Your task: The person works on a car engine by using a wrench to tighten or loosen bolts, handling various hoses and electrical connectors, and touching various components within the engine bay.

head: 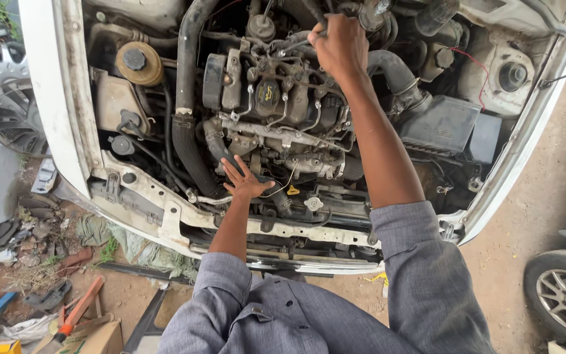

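Gripping engine hose (296, 38) (right hand (339, 46)).

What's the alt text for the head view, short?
A person in a grey shirt leans over the open engine bay of a white car, right hand closed on a slim tool or hose deep at the back of the engine, left hand spread flat on a black hose near the front. Scrap and tools litter the dirt ground.

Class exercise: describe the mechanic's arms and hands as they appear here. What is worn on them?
Both arms wear grey-blue shirt sleeves pushed up to about the elbow, leaving the forearms bare. The left hand and right hand are bare: no gloves, watch or rings visible.
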